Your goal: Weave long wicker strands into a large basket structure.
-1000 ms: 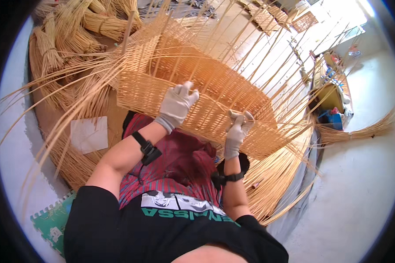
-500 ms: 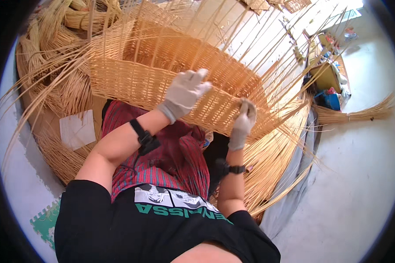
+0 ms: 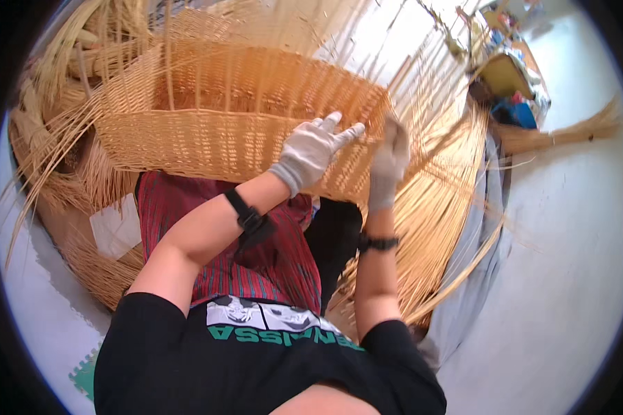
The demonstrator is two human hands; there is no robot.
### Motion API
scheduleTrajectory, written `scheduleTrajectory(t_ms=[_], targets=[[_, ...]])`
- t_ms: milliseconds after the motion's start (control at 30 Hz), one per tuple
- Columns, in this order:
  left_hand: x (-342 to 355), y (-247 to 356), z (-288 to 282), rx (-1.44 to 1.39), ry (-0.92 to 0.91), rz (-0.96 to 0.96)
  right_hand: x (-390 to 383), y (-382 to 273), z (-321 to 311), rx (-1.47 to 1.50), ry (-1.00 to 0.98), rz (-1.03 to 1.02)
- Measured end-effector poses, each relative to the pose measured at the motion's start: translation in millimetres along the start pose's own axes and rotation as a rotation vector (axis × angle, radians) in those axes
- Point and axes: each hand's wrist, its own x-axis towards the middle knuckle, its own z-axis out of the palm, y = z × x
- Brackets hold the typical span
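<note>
A half-woven wicker basket [image 3: 208, 142], long and light brown, lies tilted across my lap with stakes standing up from its rim. My left hand [image 3: 311, 151], in a pale work glove, presses against the near wall, its fingers stretched and apart toward the rim. At the basket's right corner is my right hand [image 3: 390, 159], also gloved and smeared by motion. Its fingers look curled together; whatever they hold is hidden. Long loose strands [image 3: 432, 221] spread beneath and beyond that hand.
Bundles of cane [image 3: 97, 55] are heaped at the far left. Near them lies a white sheet [image 3: 115, 227]. A tied bundle of strands [image 3: 567, 140] rests on the pale floor at right, beside a blue container [image 3: 521, 115]. A striped red cloth [image 3: 270, 270] covers my lap.
The basket has shifted left and turned flatter. My left hand has slid right along its wall. My right hand has risen at the corner, and the gap between the hands has narrowed.
</note>
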Motion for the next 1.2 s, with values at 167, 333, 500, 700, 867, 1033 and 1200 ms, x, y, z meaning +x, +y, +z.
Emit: scheduleTrajectory(t_ms=[167, 333, 500, 700, 867, 1033, 1200], targets=[[9, 24, 37, 0.158, -0.195, -0.207, 82, -26, 24, -0.672, -0.281, -0.306], [2, 10, 42, 0.158, -0.182, -0.149, 38, -11, -20, 0.131, -0.139, 0.039], [23, 34, 34, 0.07, 0.057, 0.053, -11, 46, -96, 0.362, 0.089, 0.198], [53, 101, 86, 0.046, -0.321, -0.123, 67, 22, -89, 0.236, 0.102, 0.16], [62, 107, 100, 0.142, -0.288, -0.193, 100, -6, -89, -0.28, -0.112, -0.055], [88, 111, 81, 0.042, -0.584, -0.303, 19, -3, -150, -0.251, 0.189, 0.373], [47, 85, 54, -0.513, -0.394, -0.18, -8, 59, -133, -0.499, -0.176, 0.204]])
